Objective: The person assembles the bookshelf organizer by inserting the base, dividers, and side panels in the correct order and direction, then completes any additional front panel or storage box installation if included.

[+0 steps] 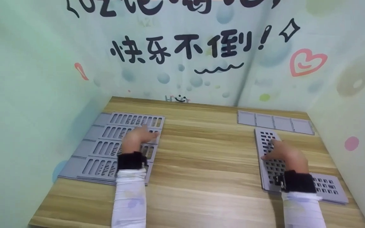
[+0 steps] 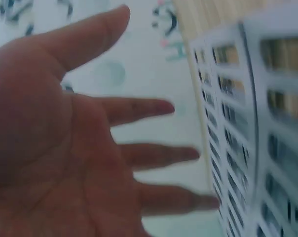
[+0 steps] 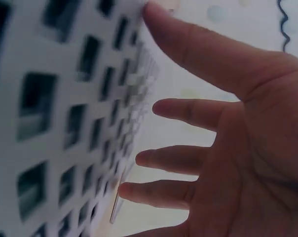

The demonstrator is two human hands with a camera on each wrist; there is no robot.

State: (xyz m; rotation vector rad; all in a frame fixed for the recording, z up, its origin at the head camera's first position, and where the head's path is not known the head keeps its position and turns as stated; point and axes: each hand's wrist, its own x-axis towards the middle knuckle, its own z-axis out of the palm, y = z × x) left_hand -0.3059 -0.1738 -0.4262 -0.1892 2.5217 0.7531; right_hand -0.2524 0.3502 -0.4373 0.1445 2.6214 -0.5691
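My left hand (image 1: 135,139) is over a stack of grey slotted panels (image 1: 90,166) on the left of the table. Its fingers are straight and spread in the left wrist view, with slotted grey panels (image 2: 247,74) beside the fingertips. On the right, my right hand (image 1: 288,155) is over a grey panel with rows of small square holes (image 1: 266,180). In the right wrist view its fingers are extended, and the thumb comes close to the holed panel (image 3: 60,148); whether it touches cannot be told. Neither hand holds anything.
A flat grey strip of several plain squares (image 1: 265,121) lies at the back right. Another holed grey panel (image 1: 336,198) lies partly behind the right wrist. The wooden table (image 1: 201,158) is bounded by a printed cloth backdrop (image 1: 182,85) at the back and sides.
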